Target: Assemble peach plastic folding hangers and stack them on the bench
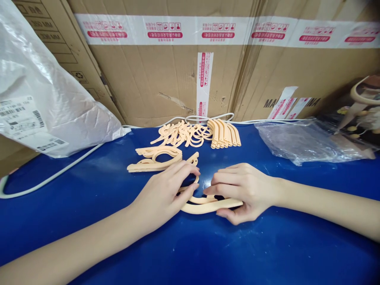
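Observation:
A beige plastic folding hanger (200,208) lies low over the blue table in front of me, with a curved arm toward me and a rounded hook part behind it. My left hand (162,188) is closed on its left end, thumb and index finger curled round the hook part. At the other end, my right hand (246,190) grips the arm between thumb and fingers. Just beyond my left hand rest a few folded hangers (142,168). Farther back are a loose pile of curved hook pieces (178,133) and a neat stack of hanger arms (224,133).
Large taped cardboard boxes (154,75) wall off the table's back edge. A white plastic parcel bag (59,107) leans at left, beside a pale cable (53,181). At right lie a clear plastic bag (299,142) and a dark bundle (356,114).

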A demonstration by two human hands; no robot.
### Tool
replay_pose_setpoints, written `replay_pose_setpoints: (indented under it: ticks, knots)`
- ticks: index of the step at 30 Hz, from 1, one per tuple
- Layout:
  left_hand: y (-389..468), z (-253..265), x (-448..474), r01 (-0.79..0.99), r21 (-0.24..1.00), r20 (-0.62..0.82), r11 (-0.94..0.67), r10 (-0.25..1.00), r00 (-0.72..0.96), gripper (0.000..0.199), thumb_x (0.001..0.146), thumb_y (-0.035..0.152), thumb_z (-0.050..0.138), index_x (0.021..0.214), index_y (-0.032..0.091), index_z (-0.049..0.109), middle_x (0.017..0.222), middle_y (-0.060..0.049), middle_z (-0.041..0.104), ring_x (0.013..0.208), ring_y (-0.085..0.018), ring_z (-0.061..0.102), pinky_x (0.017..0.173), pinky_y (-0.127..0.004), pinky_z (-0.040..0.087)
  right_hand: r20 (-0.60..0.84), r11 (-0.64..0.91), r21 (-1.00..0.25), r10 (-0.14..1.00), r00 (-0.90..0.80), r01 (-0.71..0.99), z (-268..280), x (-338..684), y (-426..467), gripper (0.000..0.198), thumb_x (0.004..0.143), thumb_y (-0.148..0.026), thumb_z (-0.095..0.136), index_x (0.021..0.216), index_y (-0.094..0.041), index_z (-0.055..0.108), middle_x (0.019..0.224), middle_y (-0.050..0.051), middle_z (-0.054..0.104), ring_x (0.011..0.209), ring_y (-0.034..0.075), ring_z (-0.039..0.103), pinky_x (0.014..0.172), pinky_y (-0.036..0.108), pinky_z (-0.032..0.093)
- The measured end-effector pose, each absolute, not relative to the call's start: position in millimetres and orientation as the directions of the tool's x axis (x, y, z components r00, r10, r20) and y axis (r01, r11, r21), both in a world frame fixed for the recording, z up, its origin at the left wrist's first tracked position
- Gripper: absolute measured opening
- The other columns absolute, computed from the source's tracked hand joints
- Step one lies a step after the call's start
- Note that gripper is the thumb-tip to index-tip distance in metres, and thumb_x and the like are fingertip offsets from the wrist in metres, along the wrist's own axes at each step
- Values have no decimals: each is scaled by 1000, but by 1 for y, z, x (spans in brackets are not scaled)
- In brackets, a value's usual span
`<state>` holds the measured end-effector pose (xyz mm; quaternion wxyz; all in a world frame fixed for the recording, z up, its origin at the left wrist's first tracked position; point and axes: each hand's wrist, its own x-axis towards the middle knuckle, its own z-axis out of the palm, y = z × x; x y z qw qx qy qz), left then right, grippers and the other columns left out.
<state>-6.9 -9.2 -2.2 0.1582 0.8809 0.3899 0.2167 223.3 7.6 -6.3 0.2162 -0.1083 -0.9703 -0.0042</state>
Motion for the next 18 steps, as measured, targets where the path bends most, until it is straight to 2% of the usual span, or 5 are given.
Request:
replay_pose_setpoints:
  ticks: [6,12,18]
  knots:
    - [-9,-4,-6,623,418,270,-661,745,609,15,91,24,45,105,24,51,108,-2,59,103,-18,55,87,-33,46,383,972,-9,221,-897,235,-6,223,8,28,84,-34,47,99,-15,60,78,3,57,66,14,50,58,25,42]
    - [-10,-2,-6,602,424,261,-677,728,635,15,91,25,46,105,23,51,108,-2,59,103,-18,55,86,-33,45,320,956,-53,290,-902,289,-4,222,8,23,81,-24,46,97,-16,59,84,4,58,71,14,49,60,26,41]
    - [-10,-2,-5,596,418,259,-685,719,645,16,90,24,46,105,24,52,109,-2,60,103,-19,55,86,-33,45,312,952,-49,301,-901,301,-2,220,9,23,79,-21,47,95,-14,61,85,5,58,72,16,47,63,27,40]
